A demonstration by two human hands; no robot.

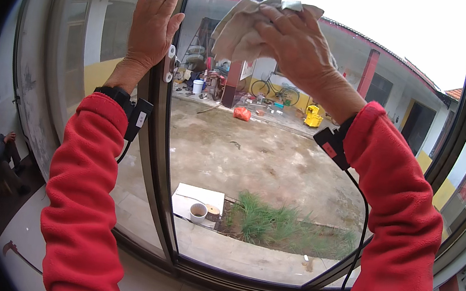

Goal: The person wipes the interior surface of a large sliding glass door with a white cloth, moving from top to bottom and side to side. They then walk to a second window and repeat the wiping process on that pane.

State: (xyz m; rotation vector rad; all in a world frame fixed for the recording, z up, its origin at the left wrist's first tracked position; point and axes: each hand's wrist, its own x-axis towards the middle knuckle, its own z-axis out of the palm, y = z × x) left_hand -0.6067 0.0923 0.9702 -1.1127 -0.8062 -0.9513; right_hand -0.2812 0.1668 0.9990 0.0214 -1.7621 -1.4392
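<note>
A crumpled beige cloth (241, 32) lies against the upper part of the window pane (266, 158), under my right hand (297, 43), whose fingers press on it. Part of the cloth shows to the left of the fingers, with a small pale green patch at its top edge. My left hand (154, 24) rests flat on the dark metal window frame (157, 135) with its fingers pointing up, just above the white window latch (169, 64). Both wrists carry black strapped devices with cables.
A person (0, 154) sits at the far left indoors. A hammer-like tool (12, 248) lies at the lower left on the pale surface. Beyond the glass are a courtyard, a bicycle (275, 90), a yellow mop bucket (313, 117), a white cup (198, 213) and grass (258, 219).
</note>
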